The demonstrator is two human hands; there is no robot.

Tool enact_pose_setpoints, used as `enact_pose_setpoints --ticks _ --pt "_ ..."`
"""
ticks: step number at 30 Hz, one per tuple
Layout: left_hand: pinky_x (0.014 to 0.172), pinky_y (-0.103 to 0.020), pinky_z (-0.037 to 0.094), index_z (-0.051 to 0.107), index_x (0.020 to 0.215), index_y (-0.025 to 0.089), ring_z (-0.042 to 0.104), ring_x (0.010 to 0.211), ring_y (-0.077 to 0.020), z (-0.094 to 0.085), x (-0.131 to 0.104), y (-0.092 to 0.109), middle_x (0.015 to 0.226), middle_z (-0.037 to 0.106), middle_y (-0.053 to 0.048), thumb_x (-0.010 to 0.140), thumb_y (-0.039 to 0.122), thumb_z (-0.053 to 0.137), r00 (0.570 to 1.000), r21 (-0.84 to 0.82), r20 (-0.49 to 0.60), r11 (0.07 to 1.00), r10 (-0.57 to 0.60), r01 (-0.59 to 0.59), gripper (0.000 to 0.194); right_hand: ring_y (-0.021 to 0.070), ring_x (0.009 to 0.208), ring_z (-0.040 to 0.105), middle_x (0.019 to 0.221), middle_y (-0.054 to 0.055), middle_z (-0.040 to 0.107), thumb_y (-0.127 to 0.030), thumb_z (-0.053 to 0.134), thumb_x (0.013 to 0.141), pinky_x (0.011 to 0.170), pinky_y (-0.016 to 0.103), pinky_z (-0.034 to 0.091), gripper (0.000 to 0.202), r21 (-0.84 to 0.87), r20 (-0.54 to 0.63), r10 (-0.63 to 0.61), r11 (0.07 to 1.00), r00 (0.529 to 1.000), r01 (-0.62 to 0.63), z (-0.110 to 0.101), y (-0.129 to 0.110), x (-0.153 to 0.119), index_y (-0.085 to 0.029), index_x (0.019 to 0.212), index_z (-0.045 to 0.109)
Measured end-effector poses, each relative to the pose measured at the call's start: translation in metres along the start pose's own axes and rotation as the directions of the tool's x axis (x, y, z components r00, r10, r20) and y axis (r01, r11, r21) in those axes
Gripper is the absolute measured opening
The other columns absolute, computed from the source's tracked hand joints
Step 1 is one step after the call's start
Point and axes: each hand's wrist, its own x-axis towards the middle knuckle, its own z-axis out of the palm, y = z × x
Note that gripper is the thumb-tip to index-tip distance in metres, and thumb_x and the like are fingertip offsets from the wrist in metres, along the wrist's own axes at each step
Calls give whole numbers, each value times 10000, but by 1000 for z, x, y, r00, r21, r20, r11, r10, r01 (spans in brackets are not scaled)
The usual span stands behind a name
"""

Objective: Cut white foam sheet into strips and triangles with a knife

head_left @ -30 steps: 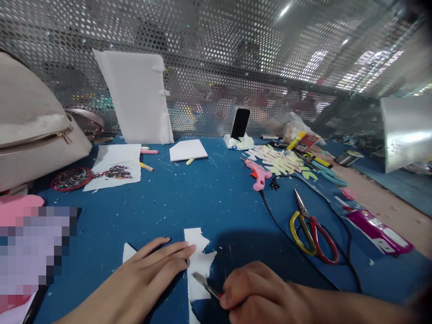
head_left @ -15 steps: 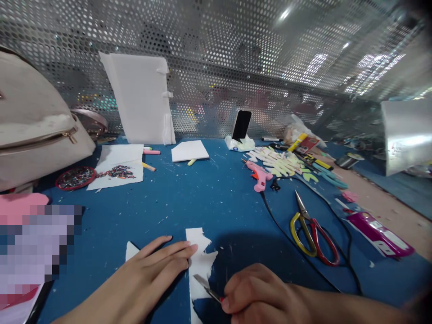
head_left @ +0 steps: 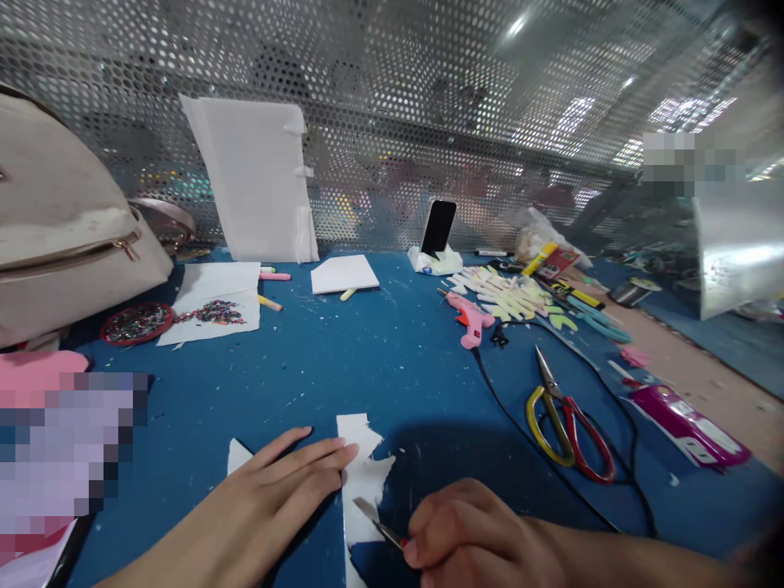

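Head view, white strip: the strip [head_left: 361, 469] lay flat at the bottom centre of the frame on the blue table [head_left: 306, 359], straight along its left edge and ragged along its right; its lower end ran out of the picture.
Left hand: this hand [head_left: 278, 486] lay palm down at lower left, fingers outstretched and slightly parted, fingertips on the strip's left side. Flat pressure seemed right for stopping a skid; a firm, even press mattered most.
Right hand: curled tight around the knife handle, this hand [head_left: 469, 527] sat low, right of centre.
Knife: its blade [head_left: 371, 514] slanted up and left over the strip, just below the left fingertips; whether it touched the surface could not be told. Strokes aimed away from those fingertips looked safest.
Ragged edge: its notches suggested a material that tore easily, so short, light passes would probably have served better than one forced pull.
White scrap: a corner [head_left: 238, 455] showed at lower left, beside the left hand.
Cord: the black cord [head_left: 496, 396] ran down the right side to the right forearm, so a wide sweep risked a snag.
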Motion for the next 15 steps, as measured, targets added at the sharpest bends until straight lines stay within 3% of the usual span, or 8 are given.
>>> enact_pose_setpoints --ticks 5,11,15 --pt "1232 -462 330 234 1567 135 268 1560 -144 -3 3 0 1629 430 -74 676 -29 369 999 45 -30 999 21 -20 916 130 798 728 806 73 694 -143 458 1080 756 194 584 210 7 7 -3 1000 1000 3 1 1 -3 -115 931 603" --pt "1162 -428 418 324 1537 130 407 1493 -127 -9 9 2 1549 536 -79 737 8 372 994 130 -98 991 57 -44 811 141 808 720 804 75 709 -159 429 1094 744 212 588 247 -21 24 40 999 999 -39 4 -4 -3 -107 946 620" --pt "1198 -451 358 295 1587 106 369 1518 -181 -9 5 0 1629 407 -84 783 33 403 996 158 -44 985 82 -74 815 146 739 704 784 68 722 -154 392 1098 707 232 585 305 -75 54 -18 997 998 22 1 -4 -1 -114 927 642"
